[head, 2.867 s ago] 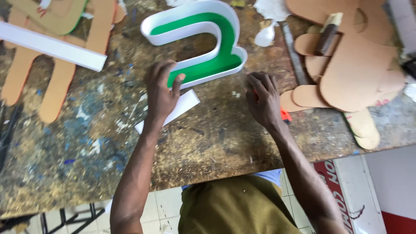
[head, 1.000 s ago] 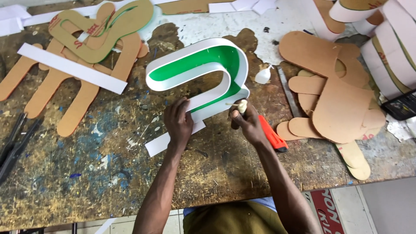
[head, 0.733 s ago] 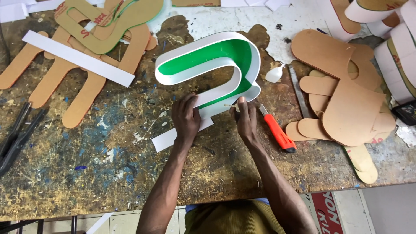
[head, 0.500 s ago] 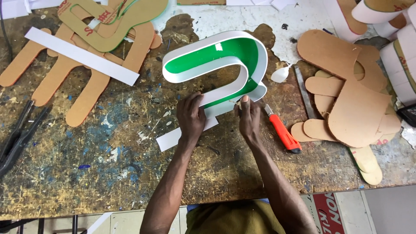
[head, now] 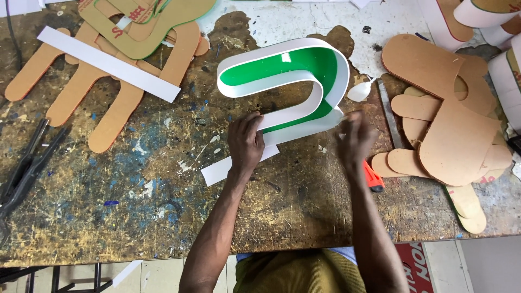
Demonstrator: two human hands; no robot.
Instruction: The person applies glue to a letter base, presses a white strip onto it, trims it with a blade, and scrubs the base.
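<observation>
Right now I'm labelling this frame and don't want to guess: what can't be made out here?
- Head view: the right hand is motion-blurred; whether it holds anything cannot be told.
- The orange-handled knife: that hand and forearm hide most of it.
- The white strip: the left hand covers its upper end where it meets the green and white curved letter.
- The black pliers: cut off by the left edge.

The wooden workbench [head: 163, 217] is worn and spotted with paint. On it lie brown cardboard cutouts [head: 450, 135], a white strip [head: 108, 63], black pliers [head: 24, 168] — and a green-and-white curved letter form [head: 287, 70].
</observation>
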